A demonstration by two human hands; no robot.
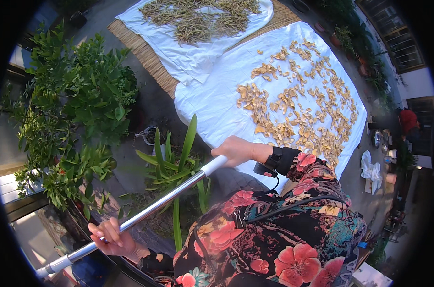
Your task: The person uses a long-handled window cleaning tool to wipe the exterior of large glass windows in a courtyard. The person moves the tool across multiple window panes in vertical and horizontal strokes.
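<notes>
A shiny metal pole [166, 197] with white end sections runs diagonally from the lower left to the middle of the view. Near its upper end, on the white grip, my right hand [234, 151] is closed around it. Lower down, my left hand [114, 238] holds the metal part with curled fingers. The pole's far lower end reaches the picture's rim and cannot be made out. Beyond my right hand, dried yellowish slices [287, 104] lie scattered on a white cloth [209, 107].
Greenish-brown pods [199, 25] lie on another white cloth [188, 61] over a reed mat [145, 53]. Leafy shrubs [91, 86] and a long-leaved plant [166, 165] stand at the left and centre. White crumpled material [370, 170] and containers are at the right, near a red rounded thing [407, 120].
</notes>
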